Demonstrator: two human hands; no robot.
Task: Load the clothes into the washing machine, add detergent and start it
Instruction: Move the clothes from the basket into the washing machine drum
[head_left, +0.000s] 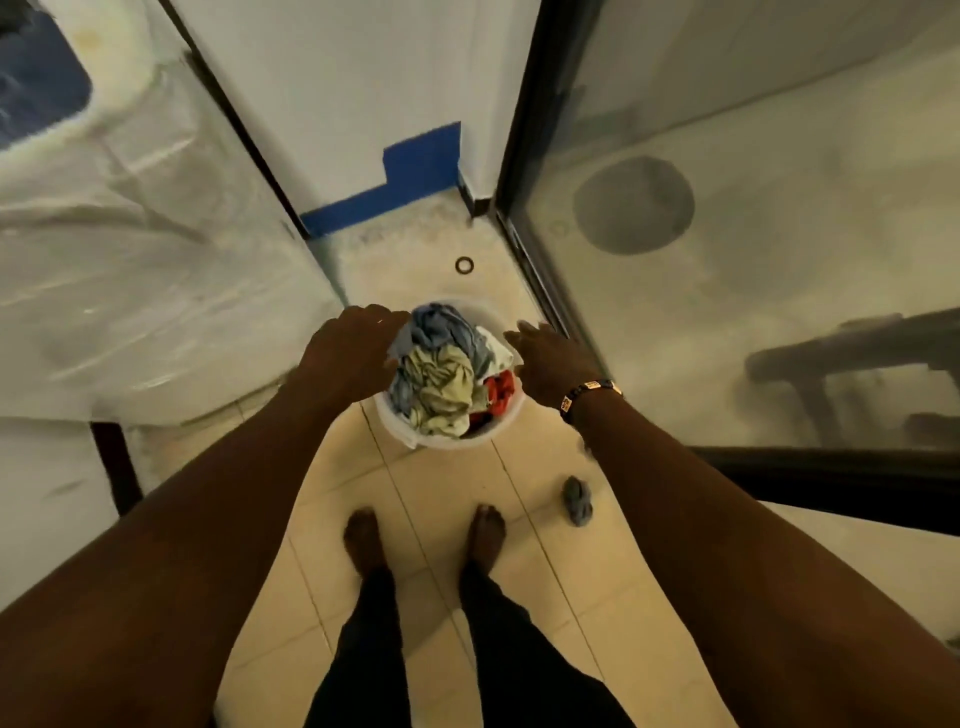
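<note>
white plastic bucket (415, 437) of clothes (441, 379) sits on tile, frame centre. left hand (349, 349) and right hand (551, 365) flank rim, fingers spread, gripping nothing, likely positioned for two-handed lift.

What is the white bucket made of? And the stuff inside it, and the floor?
The white bucket looks like plastic: smooth, thin rim, slightly see-through. The clothes inside look like soft woven fabric, probably cotton, since they crumple into folds in blue, pale yellow and red. The floor looks like glazed ceramic tile: cream squares with thin grout lines and a faint shine.
</note>
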